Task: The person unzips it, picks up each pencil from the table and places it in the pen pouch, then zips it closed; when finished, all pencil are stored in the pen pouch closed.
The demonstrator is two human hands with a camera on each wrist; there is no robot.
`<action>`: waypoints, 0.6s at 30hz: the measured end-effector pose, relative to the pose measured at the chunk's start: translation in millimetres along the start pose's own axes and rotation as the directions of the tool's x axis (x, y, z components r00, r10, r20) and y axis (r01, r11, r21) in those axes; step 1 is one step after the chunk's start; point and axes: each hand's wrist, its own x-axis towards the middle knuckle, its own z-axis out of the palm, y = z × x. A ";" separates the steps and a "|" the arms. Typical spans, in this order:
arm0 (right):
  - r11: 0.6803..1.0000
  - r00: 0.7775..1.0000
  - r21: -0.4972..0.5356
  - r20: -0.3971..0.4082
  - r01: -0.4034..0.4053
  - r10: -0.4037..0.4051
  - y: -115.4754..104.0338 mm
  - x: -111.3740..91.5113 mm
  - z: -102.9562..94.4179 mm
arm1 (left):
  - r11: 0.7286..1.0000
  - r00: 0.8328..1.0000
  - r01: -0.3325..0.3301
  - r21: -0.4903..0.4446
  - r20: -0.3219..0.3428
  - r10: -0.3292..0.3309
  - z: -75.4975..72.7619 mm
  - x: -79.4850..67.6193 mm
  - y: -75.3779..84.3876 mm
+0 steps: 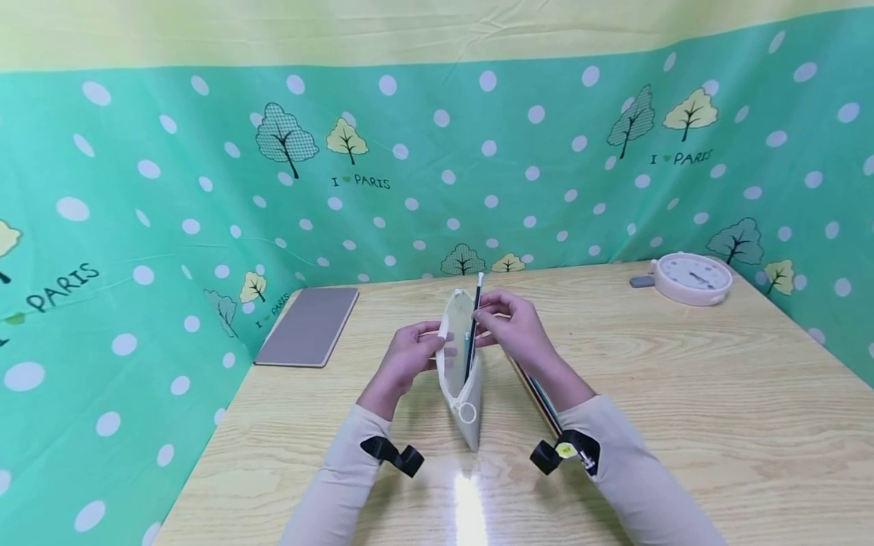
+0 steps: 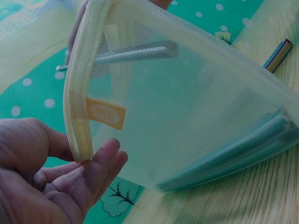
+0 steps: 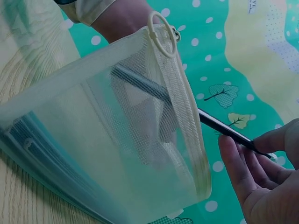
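A cream mesh zip pouch (image 1: 468, 432) stands on the table with its mouth unzipped and a ring on its zip pull. My left hand (image 1: 408, 353) pinches the zipped edge on the left side, thumb on one face and fingers behind it. Between the thumb and fingers of my right hand (image 1: 514, 324) is a slim dark pen (image 3: 219, 125), held near its pale end. The pen slants through the mouth, its other end inside the mesh. Through the pouch wall, dark stick-like things (image 3: 42, 144) show along the bottom.
Several thin coloured sticks (image 1: 539, 398) lie on the table under my right forearm. A grey notebook (image 1: 309, 327) rests at the back left. Toward the back right stand a pink round clock (image 1: 693, 277) and a small grey object (image 1: 642, 281). A patterned green cloth hangs behind.
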 end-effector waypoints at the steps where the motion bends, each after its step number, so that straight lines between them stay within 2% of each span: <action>1: 1.000 1.000 -0.004 0.004 0.001 -0.001 0.7 0.1 -0.1 | 1.000 1.000 0.000 0.002 -0.001 0.000 0.0 0.0 -0.2; 8: 0.996 0.995 -0.089 0.103 0.018 -0.009 3.2 -1.3 1.4 | 1.000 1.000 -0.010 0.001 -0.003 0.010 0.9 -0.3 -0.5; 18: 0.982 0.982 -0.191 0.185 -0.001 0.037 -5.2 -8.9 4.2 | 1.000 1.000 -0.009 -0.007 0.004 0.009 1.8 -0.3 -0.2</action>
